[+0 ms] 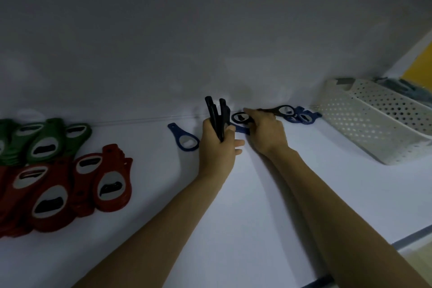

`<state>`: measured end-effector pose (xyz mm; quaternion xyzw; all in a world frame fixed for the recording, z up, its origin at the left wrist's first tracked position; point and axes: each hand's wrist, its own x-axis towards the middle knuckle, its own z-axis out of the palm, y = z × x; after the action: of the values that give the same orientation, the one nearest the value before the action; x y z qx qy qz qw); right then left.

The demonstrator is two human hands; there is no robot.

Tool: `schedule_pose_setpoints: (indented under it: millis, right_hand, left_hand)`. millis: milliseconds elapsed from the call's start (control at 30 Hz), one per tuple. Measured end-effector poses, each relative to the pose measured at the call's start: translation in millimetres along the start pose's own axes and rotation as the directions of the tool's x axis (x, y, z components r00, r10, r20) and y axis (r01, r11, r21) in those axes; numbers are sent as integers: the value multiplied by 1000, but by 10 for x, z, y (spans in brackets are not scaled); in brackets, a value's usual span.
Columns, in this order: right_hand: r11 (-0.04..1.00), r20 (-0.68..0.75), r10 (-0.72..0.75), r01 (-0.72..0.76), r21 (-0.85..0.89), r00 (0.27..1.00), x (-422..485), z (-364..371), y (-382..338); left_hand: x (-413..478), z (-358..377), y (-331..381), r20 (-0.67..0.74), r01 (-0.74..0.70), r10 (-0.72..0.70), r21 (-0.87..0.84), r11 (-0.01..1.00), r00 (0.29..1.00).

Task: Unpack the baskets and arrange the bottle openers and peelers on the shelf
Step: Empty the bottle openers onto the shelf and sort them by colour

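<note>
Black openers [216, 117], a small bundle of them, stand upright in the left grip [218, 147], which is wrapped tight around their lower ends so the handles fan out above the knuckles. Just to the right of it, the right grip [264, 131] lies low on the white shelf [233, 194] with its fingers curled over another black opener [240, 117]; whether that one is pinched or merely touched cannot be told, since the palm covers the contact. Beyond the right grip, further to its right, more black and blue openers [301, 116] lie in a loose heap against the back wall, and past them sits the white perforated basket [374, 124], tipped slightly. One blue opener [184, 137] lies alone just left of the left grip; well away on that side are the sorted green openers [44, 140] and, nearer the shelf edge, the red openers [70, 189] in overlapping rows. The step in hand looks like gathering black pieces by colour. To do it well, the right grip should probably slide the flat opener toward the shelf's open area to get a finger under it, then feed it into the bundle facing the same way, while the left loosens only briefly so the held stack does not splay or drop.
</note>
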<state>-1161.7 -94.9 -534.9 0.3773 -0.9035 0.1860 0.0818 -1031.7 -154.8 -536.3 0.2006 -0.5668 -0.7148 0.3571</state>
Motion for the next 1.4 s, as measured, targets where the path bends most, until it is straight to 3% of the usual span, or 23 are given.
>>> schedule_pose_setpoints:
  millis: [100, 200, 300, 467, 533, 567, 633, 667, 700, 800, 867, 933, 967, 1067, 1100, 1133, 1200, 1233, 1300, 1400]
  right_hand:
    - [988, -128, 104, -117, -98, 986, -74, 13, 84]
    - [989, -152, 48, -69, -133, 987, -152, -38, 162]
    - [999, -77, 9, -12, -37, 997, -190, -102, 183]
    - [986, -74, 164, -162, 34, 984, -180, -131, 177]
    - [954, -122, 240, -211, 213, 963, -192, -135, 173]
    - [892, -134, 286, -213, 398, 949, -196, -157, 163]
    - [582, -71, 345, -154, 798, 936, -217, -264, 41]
    - [420, -52, 320, -93, 903, 946, -230, -317, -27]
    - [342, -73, 267, -24, 939, 961, -242, -366, -89]
    - [343, -109, 38, 89, 935, 993, -304, -425, -294]
    - [391, 19, -116, 28, 920, 993, -364, -381, -386]
    - [467, 138, -180, -38, 883, 974, -384, -338, -417]
    - [449, 166, -180, -69, 891, 970, -379, -333, -411]
    - [200, 154, -49, -141, 969, 987, -345, -351, -365]
    - [237, 108, 54, -118, 964, 993, -333, -333, -298]
    - [402, 17, 164, -83, 912, 986, -314, -304, -205]
    - [855, -156, 213, -107, 508, 964, -264, -219, 7]
    - [950, -117, 193, -156, 270, 974, -246, -174, 102]
    - [971, -1, 237, -237, 34, 971, -220, -122, 189]
    - [982, -99, 188, -190, -17, 977, -197, -103, 181]
  left_hand:
    - [-8, -11, 4, -4, 6, -6, -25, 1000, 1000]
    - [-8, -22, 10, 16, 43, -43, -37, 998, 999]
    - [-4, -33, 22, 30, 61, -60, -32, 998, 998]
    - [-9, -28, 68, 42, 94, -91, -53, 994, 995]
    - [-10, -28, 80, 41, 110, -107, -68, 992, 993]
    - [-8, -32, 81, 45, 116, -113, -76, 990, 993]
    - [5, -47, 97, 63, 151, -145, -103, 983, 987]
    - [19, -59, 121, 77, 193, -185, -124, 973, 980]
    - [39, -74, 147, 95, 255, -243, -152, 955, 965]
    - [117, -137, 220, 202, 461, -415, -323, 827, 887]
    - [150, -195, 238, 269, 521, -446, -428, 739, 854]
    - [155, -243, 233, 294, 532, -444, -425, 732, 846]
    - [151, -255, 226, 302, 528, -437, -399, 749, 847]
    - [124, -259, 234, 299, 530, -443, -356, 770, 845]
    - [119, -260, 237, 291, 532, -449, -361, 766, 845]
    - [116, -262, 240, 290, 530, -447, -369, 764, 846]
    - [110, -267, 248, 291, 523, -438, -376, 765, 850]
    - [110, -268, 250, 291, 522, -438, -375, 766, 851]
    - [105, -268, 255, 292, 524, -439, -367, 769, 850]
    - [100, -255, 251, 284, 519, -438, -369, 771, 853]
